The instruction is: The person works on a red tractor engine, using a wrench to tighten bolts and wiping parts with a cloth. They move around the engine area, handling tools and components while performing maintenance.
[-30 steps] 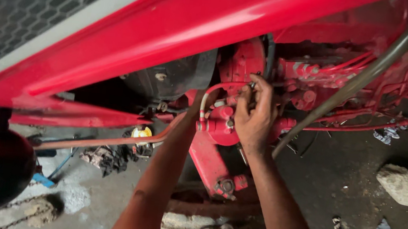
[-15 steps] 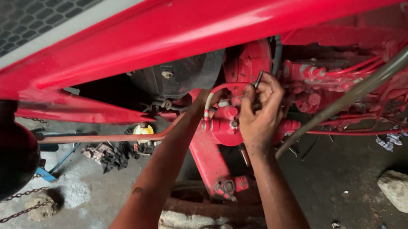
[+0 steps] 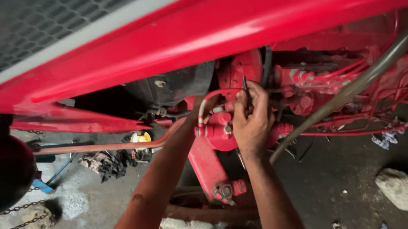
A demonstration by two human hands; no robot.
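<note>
I am pinching a thin dark tool (image 3: 244, 84) in my right hand (image 3: 252, 120) at the red pump (image 3: 222, 131); my left hand's grip is hidden behind it.

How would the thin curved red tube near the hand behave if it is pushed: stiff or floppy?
The thin red tube keeps a smooth arch without sagging, so it is probably stiff metal, not floppy. It looks joined to the red pump body at its lower end, so a push would likely flex it only slightly. Being thin, it might kink under force. The right hand works beside it.

Grimy concrete floor (image 3: 339, 200) (rag-strewn); dim
</note>
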